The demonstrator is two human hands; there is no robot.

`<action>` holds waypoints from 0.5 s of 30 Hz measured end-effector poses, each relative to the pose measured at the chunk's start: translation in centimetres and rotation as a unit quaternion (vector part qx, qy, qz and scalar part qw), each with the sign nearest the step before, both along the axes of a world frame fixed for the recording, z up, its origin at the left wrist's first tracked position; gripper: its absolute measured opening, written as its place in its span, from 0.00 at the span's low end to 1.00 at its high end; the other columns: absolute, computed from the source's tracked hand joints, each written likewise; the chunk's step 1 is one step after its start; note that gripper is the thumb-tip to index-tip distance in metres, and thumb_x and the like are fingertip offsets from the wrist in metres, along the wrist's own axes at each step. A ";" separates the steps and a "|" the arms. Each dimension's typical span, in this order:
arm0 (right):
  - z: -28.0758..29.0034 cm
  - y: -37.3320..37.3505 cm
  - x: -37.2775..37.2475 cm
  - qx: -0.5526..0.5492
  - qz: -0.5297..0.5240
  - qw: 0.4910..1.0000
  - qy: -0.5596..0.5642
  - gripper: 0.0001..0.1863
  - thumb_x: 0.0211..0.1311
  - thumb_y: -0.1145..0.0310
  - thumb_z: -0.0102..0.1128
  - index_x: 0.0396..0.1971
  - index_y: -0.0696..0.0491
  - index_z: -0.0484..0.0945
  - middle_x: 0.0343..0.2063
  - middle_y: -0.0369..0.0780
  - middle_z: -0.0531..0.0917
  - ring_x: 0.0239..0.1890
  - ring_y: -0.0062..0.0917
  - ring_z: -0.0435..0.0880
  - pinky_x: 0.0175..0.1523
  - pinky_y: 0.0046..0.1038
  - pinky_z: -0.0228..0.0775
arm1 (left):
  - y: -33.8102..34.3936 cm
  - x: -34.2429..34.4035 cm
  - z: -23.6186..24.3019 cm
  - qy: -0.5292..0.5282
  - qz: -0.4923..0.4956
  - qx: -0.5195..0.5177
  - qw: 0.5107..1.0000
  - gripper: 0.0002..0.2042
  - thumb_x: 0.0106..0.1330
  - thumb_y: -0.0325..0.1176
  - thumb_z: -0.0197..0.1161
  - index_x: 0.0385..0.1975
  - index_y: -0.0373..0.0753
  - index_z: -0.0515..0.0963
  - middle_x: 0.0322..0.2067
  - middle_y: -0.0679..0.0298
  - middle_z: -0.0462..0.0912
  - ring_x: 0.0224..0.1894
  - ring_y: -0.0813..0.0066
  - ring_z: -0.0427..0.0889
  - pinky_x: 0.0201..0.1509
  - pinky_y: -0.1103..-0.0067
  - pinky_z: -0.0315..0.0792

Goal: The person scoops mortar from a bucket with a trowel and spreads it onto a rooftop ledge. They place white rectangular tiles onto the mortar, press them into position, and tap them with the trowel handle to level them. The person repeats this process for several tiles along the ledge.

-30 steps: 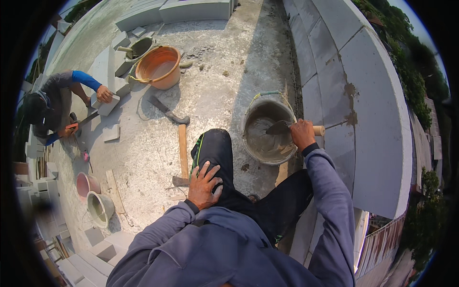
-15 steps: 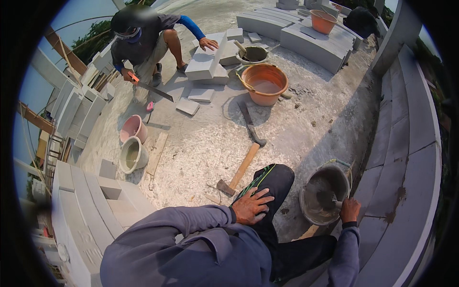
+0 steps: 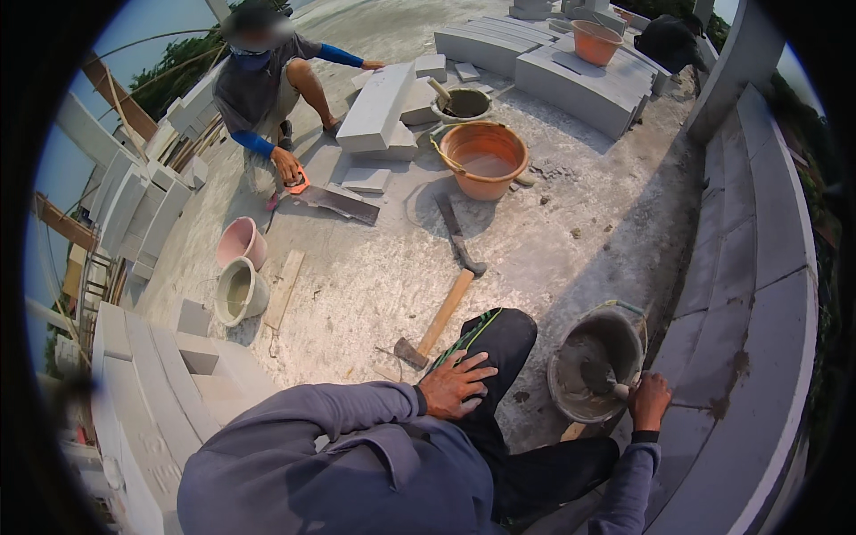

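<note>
My left hand (image 3: pixel 453 388) lies open with spread fingers on my dark trouser leg at the knee. My right hand (image 3: pixel 649 397) grips a trowel (image 3: pixel 597 376) whose blade dips into the grey mortar in a bucket (image 3: pixel 575 392) beside my right leg. Beside that bucket rises a low wall of grey blocks (image 3: pixel 758 339), smeared with mortar at one joint. Ahead of my knee, a hatchet (image 3: pixel 441 316) with a wooden handle lies on the concrete floor, and a long dark blade with a curved handle (image 3: pixel 455 232) lies just beyond it.
A co-worker (image 3: pixel 263 102) squats ahead left, holding an orange-handled saw (image 3: pixel 339 201) beside stacked blocks (image 3: pixel 374 102). Around stand an orange bucket (image 3: pixel 481 183), pink and white pails (image 3: pixel 241 290), and more blocks (image 3: pixel 152 374) at my left. A second person (image 3: pixel 669 45) crouches far back.
My view swung up and left, bringing more of the site into view. The co-worker's saw swung toward the right. My hands stay on leg and trowel.
</note>
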State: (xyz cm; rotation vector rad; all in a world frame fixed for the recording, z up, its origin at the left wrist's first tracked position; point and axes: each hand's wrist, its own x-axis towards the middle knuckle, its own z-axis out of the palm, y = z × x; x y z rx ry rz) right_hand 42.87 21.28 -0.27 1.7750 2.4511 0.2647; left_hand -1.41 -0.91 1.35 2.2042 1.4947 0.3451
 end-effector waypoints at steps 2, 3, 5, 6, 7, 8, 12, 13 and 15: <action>1.1 -0.4 -1.8 0.007 0.001 0.997 0.081 0.18 0.56 0.63 0.73 0.44 0.53 0.83 0.43 0.45 0.84 0.51 0.43 0.84 0.55 0.46 0.75 | -0.2 -0.1 -0.1 0.004 -0.004 -0.003 1.000 0.11 0.72 0.45 0.65 0.46 0.48 0.85 0.74 0.63 0.69 0.82 0.55 0.53 0.83 0.51 0.45; 1.4 -0.7 -2.9 0.019 0.005 0.992 0.122 0.21 0.54 0.62 0.75 0.46 0.54 0.82 0.43 0.45 0.84 0.51 0.44 0.84 0.55 0.46 0.75 | -0.3 -0.2 -0.1 0.003 -0.007 0.000 1.000 0.11 0.72 0.44 0.65 0.46 0.48 0.85 0.74 0.63 0.69 0.82 0.55 0.53 0.83 0.51 0.45; 1.2 -1.4 -5.6 -0.008 0.002 0.979 0.202 0.21 0.56 0.63 0.74 0.48 0.56 0.82 0.44 0.46 0.84 0.51 0.46 0.84 0.55 0.47 0.76 | -0.5 -0.3 0.4 0.010 -0.014 0.008 1.000 0.11 0.71 0.44 0.66 0.46 0.48 0.85 0.74 0.64 0.70 0.82 0.55 0.55 0.82 0.51 0.47; 0.9 -1.9 -6.7 -0.017 0.004 0.970 0.241 0.21 0.57 0.64 0.74 0.49 0.56 0.82 0.44 0.47 0.84 0.51 0.47 0.84 0.54 0.47 0.76 | -0.7 -0.4 0.9 0.015 -0.017 0.013 1.000 0.10 0.71 0.43 0.67 0.45 0.48 0.86 0.73 0.64 0.71 0.81 0.55 0.56 0.81 0.51 0.50; 0.5 -2.6 -8.1 -0.032 0.003 0.963 0.267 0.20 0.58 0.65 0.73 0.48 0.56 0.82 0.44 0.47 0.85 0.49 0.48 0.85 0.54 0.48 0.77 | -0.9 -0.4 1.6 0.026 -0.019 0.005 0.999 0.10 0.70 0.43 0.68 0.45 0.48 0.86 0.73 0.64 0.72 0.81 0.55 0.58 0.80 0.50 0.52; 0.2 -3.3 -9.4 -0.033 0.014 0.954 0.297 0.18 0.59 0.65 0.72 0.48 0.56 0.83 0.45 0.48 0.86 0.48 0.50 0.86 0.53 0.48 0.77 | -1.1 -0.2 2.7 0.024 -0.027 -0.001 0.999 0.11 0.71 0.43 0.67 0.46 0.47 0.86 0.74 0.64 0.71 0.81 0.55 0.57 0.80 0.50 0.51; 1.7 -5.8 -11.8 -0.126 -0.050 0.910 0.393 0.12 0.61 0.67 0.69 0.40 0.58 0.85 0.41 0.53 0.88 0.45 0.53 0.87 0.51 0.50 0.78 | -1.7 0.5 10.0 0.037 -0.064 -0.069 0.995 0.12 0.72 0.42 0.64 0.48 0.46 0.85 0.76 0.64 0.68 0.82 0.56 0.54 0.81 0.51 0.51; 2.6 -6.0 -11.8 -0.129 -0.068 0.896 0.418 0.12 0.61 0.66 0.69 0.39 0.59 0.85 0.40 0.54 0.88 0.44 0.53 0.87 0.51 0.50 0.78 | -1.5 0.9 12.0 0.043 -0.073 -0.091 0.992 0.12 0.72 0.42 0.64 0.48 0.46 0.86 0.76 0.64 0.68 0.82 0.56 0.54 0.80 0.51 0.51; 5.2 -7.1 -11.6 -0.164 -0.098 0.896 0.402 0.12 0.62 0.66 0.68 0.37 0.60 0.86 0.38 0.56 0.87 0.43 0.54 0.87 0.50 0.50 0.77 | -1.3 1.1 15.9 0.034 -0.083 -0.100 0.991 0.11 0.70 0.41 0.65 0.47 0.46 0.86 0.74 0.64 0.69 0.82 0.55 0.56 0.80 0.52 0.53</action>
